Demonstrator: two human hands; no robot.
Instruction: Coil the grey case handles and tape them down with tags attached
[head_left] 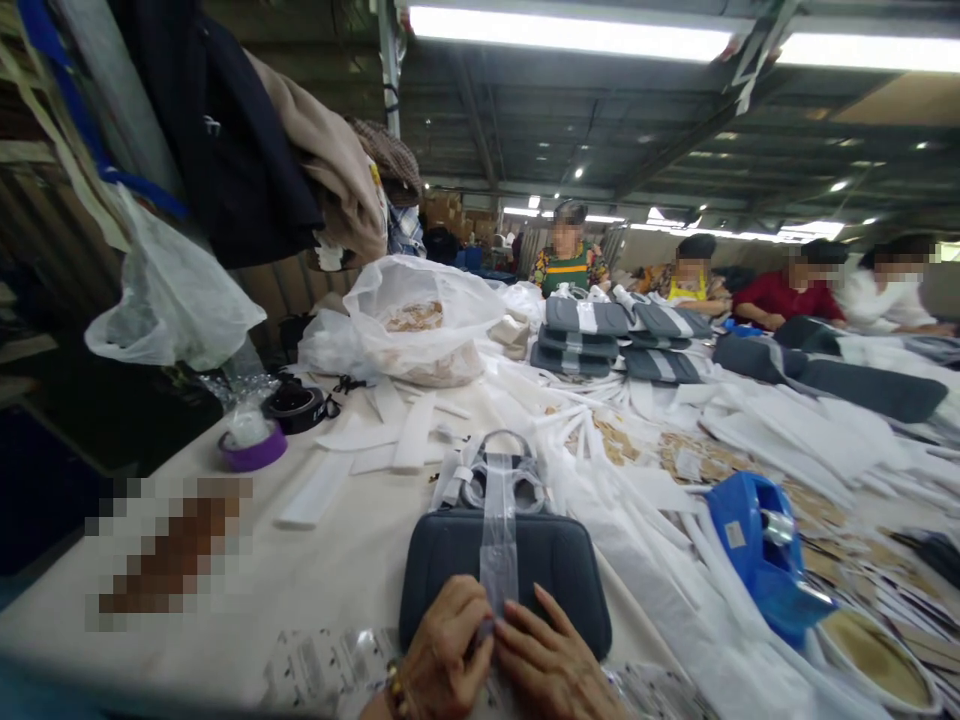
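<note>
Grey and padded, the case [540, 570] lies flat on the white table [352, 570] at its near edge, right in front of the person. A clear strip [499, 530] runs up its middle from the hands toward a tangle of grey and white loops [525, 487] just beyond its far end. The left hand [442, 655] is clenched on the strip's near end, thumb and fingertips pinching it. The right hand [559, 665] touches it from the other side, its fingers stretched loose on the case and gripping nothing that shows.

The strip looks thin and limp, so a sideways pull from the pinch could well drag it off the case's middle, twist it or crease it (whether it is sticky cannot be told). The case is pinned only by the flat right hand, and a firm tug might slide it toward the table's edge.

Loose white strips [412, 435] litter the cloth and crowd the case's right flank, where they could catch under a moving wrist. A blue tape dispenser [761, 550] stands near on the right, within an elbow's sweep. Nothing lies between the hands and the case. Farther off to the left sit a purple roll [253, 452] and a black roll [296, 407], with white plastic bags [420, 315] behind them. Stacks of like cases [581, 340] lie well apart at the far side, before four seated people.
</note>
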